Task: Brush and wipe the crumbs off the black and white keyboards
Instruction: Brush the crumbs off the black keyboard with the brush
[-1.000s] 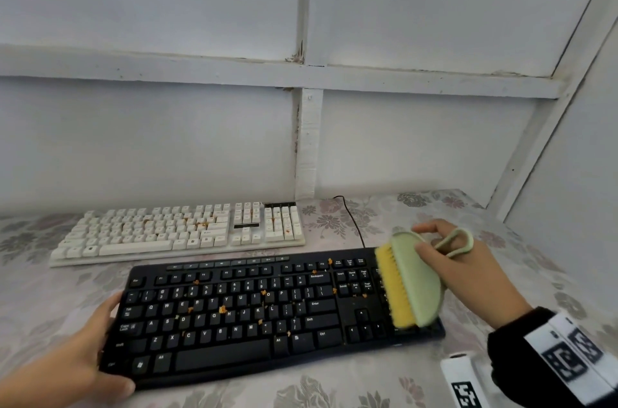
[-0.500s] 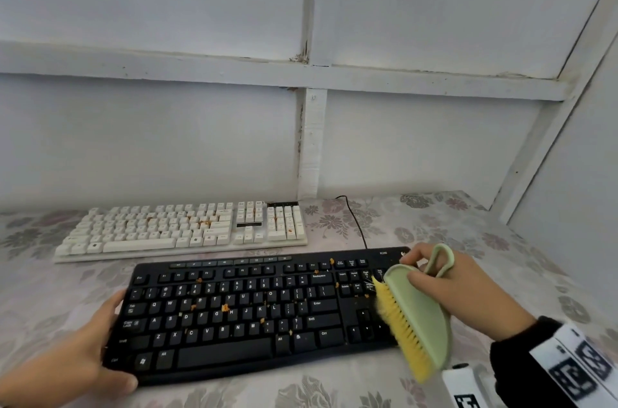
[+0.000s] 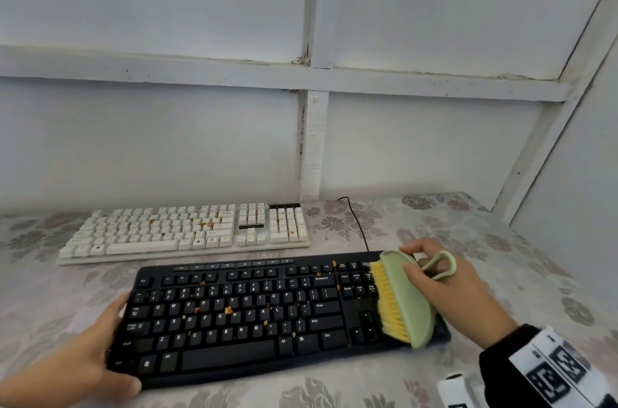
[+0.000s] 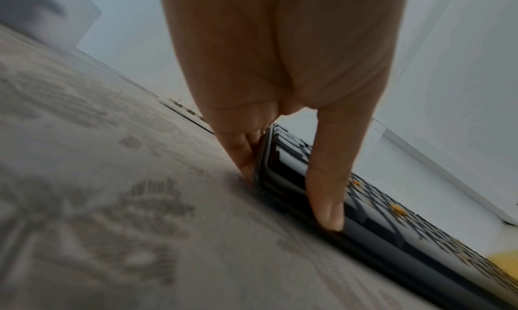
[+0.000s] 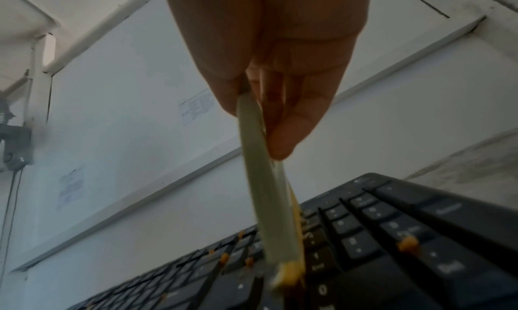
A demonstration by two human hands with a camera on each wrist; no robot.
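Note:
A black keyboard (image 3: 254,317) dotted with orange crumbs (image 3: 228,309) lies near me on the flowered cloth. My left hand (image 3: 83,354) holds its left end, thumb (image 4: 328,181) on the front edge and fingers against the side of the black keyboard (image 4: 392,230). My right hand (image 3: 448,287) grips a pale green brush (image 3: 406,300) with yellow bristles (image 3: 389,300), set on the number-pad end. In the right wrist view the brush (image 5: 269,195) stands edge-on over the keys (image 5: 364,237). Behind lies a white keyboard (image 3: 187,230), also crumbed.
A black cable (image 3: 357,223) runs from the wall to the black keyboard. A white tagged object (image 3: 458,389) sits at the near right edge. White panelled walls (image 3: 200,140) close the back and right sides. The flowered cloth (image 3: 521,260) covers the table.
The brush swept down off the keyboard's front right corner half a second ago and is now back on the number-pad end. The left hand has kept its hold.

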